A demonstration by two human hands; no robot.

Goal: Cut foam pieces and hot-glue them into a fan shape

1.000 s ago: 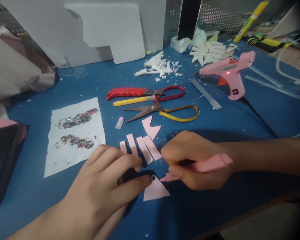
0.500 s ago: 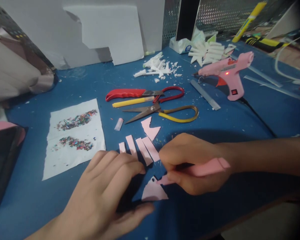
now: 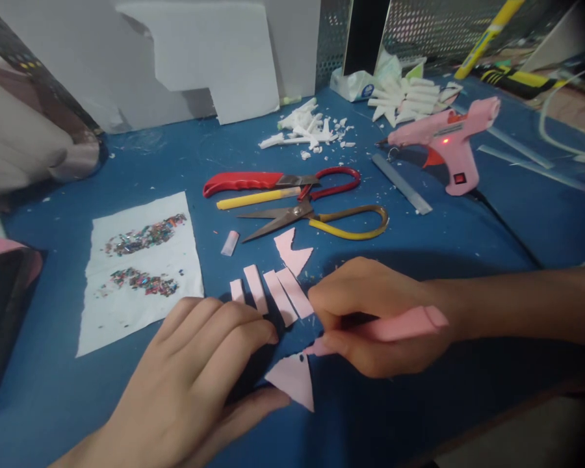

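A pink highlighter-like marker [image 3: 400,326] is gripped in my right hand [image 3: 365,312], its tip at the upper edge of a small pale pink fan-shaped piece [image 3: 295,383]. A small dark oval spot marks the piece near that tip. My left hand [image 3: 199,377] lies palm down to the left, thumb stretched away from the fingers and touching the piece's lower left edge. Just above my left fingertips lie several pink strips [image 3: 280,296]. A notched pink scrap [image 3: 293,252] rests beyond them. The marker's cap [image 3: 230,243] lies on the table.
Scissors [image 3: 277,221] and a red-handled cutter [image 3: 253,182] lie ahead, with a yellow stick between them. White paper holding glitter flakes [image 3: 85,325] is at left, near a dark phone-like object [image 3: 0,312]. A lit pink glue gun [image 3: 443,140] stands at right; white scraps [image 3: 307,127] lie behind.
The fan-shaped piece has turned and shifted slightly left, toward my left thumb. My right hand keeps the marker near its upper edge.
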